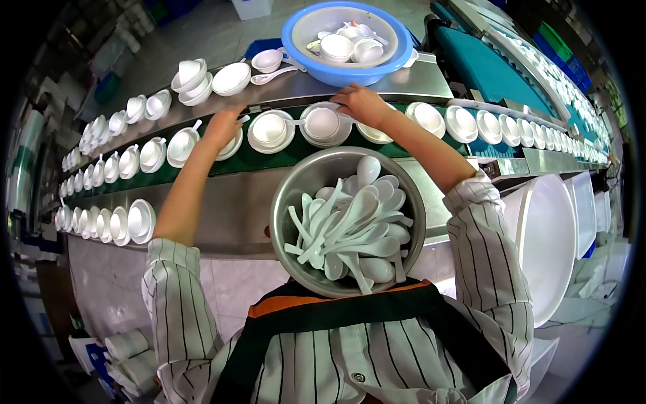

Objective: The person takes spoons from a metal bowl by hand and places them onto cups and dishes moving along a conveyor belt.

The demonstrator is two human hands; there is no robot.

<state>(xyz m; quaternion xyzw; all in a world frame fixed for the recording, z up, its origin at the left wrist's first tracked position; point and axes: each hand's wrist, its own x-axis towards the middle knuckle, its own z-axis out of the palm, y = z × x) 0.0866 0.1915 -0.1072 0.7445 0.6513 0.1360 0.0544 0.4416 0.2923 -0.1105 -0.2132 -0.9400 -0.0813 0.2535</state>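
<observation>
Left hand (224,126) curls by a white spoon (243,119) over the green belt (243,160), long handle toward two o'clock; right hand (360,104) bends at stacked bowls (321,124) — grips I can't tell. Spoons (350,222) fill a steel basin (285,198) at six o'clock.

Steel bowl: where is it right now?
Head view, a little right of centre: the steel bowl, heaped with spoons, is between the green belt and the person's apron.
</observation>
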